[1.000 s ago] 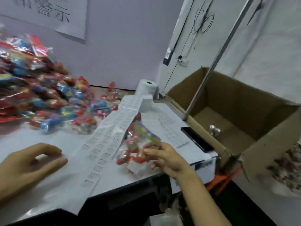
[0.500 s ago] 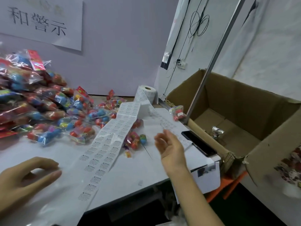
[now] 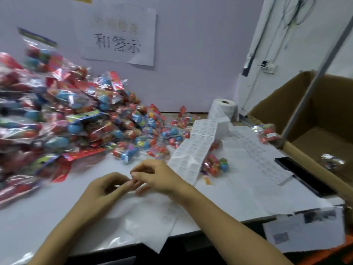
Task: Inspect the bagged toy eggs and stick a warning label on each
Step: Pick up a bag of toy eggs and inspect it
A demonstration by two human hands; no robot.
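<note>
A big pile of bagged toy eggs point(image 3: 76, 121) covers the left of the white table point(image 3: 38, 217). One bag point(image 3: 215, 166) lies half under the label strip point(image 3: 193, 150), which runs from the roll point(image 3: 223, 109) toward me. Another bag point(image 3: 267, 133) sits at the rim of the cardboard box. My left hand point(image 3: 103, 190) and my right hand point(image 3: 158, 176) meet fingertip to fingertip over the near end of the strip. Both have curled fingers pinching at it; the pinched spot is small and blurred.
An open cardboard box point(image 3: 324, 111) stands at the right with a shiny bag point(image 3: 332, 161) inside. A black phone point(image 3: 303, 175) lies at the table's right edge. A slanted metal pole point(image 3: 315, 73) crosses the box. A paper sign point(image 3: 118, 35) hangs on the wall.
My right hand let go of a bag, which now lies at the box rim, and swung left to meet my left hand over the strip. The view turned left.
</note>
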